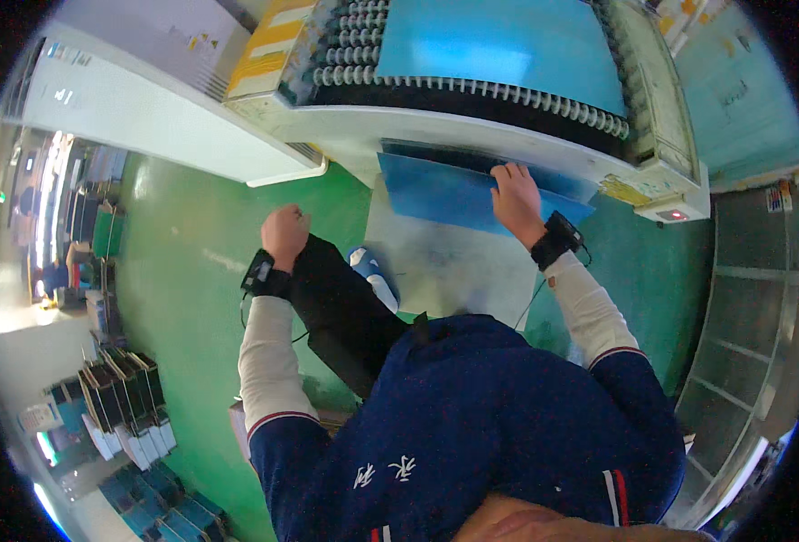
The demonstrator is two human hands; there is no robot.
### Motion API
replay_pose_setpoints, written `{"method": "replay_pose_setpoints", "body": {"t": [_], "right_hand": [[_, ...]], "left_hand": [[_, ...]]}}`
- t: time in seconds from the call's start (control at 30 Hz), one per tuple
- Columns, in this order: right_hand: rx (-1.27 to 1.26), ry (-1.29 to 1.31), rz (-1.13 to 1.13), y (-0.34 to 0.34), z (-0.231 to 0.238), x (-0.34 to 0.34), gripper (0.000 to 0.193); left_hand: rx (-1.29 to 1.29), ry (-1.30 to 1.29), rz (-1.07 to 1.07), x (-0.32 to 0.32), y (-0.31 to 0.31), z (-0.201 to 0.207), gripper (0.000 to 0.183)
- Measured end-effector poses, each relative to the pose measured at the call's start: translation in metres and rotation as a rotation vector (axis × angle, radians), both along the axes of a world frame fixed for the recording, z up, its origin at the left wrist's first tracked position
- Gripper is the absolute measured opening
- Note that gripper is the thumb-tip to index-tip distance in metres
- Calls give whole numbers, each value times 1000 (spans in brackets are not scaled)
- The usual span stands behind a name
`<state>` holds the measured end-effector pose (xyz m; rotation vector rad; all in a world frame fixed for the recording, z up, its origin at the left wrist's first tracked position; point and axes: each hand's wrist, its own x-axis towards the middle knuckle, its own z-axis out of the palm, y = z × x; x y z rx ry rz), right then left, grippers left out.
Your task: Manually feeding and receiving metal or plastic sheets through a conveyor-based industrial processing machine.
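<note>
A flat blue panel [435, 191] stands tilted beneath the front of a roller conveyor machine, with a darker sheet edge [471, 161] just behind it. My right hand [517, 200] is at the panel's upper edge, its fingers bent over that edge; the thumb is hard to make out. Over my bent left knee, my left hand [285, 237] is curled into a fist, and I see nothing in it. On the machine's white rollers [471, 87] lies a bright blue sheet [499, 41]. Both wrists carry black strapped devices.
The machine's pale front rail [417, 122] runs just beyond my hands. A white cabinet [155, 113] stands to the left, a metal rack [742, 316] to the right. Racks of dark panels [119, 388] sit at the lower left on the green floor [191, 298].
</note>
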<state>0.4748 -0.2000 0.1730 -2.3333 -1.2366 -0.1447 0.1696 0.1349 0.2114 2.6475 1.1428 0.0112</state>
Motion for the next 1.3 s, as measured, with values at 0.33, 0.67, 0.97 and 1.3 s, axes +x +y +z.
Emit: {"method": "replay_pose_setpoints", "body": {"t": [0.33,0.67,0.97,1.3], "right_hand": [[-30,13,88,-11,5,-26,20],[26,166,0,-2,-7,-13,20],[-41,492,-18,1,-22,-1,32],[-161,757,-30,6,-35,20,39]], "left_hand": [[-476,-705,225,109,-66,-119,49],[-684,-910,546,115,-90,-121,35],[-619,-973,537,107,-100,-138,37],[-647,-1098,609,106,-112,-137,43]]}}
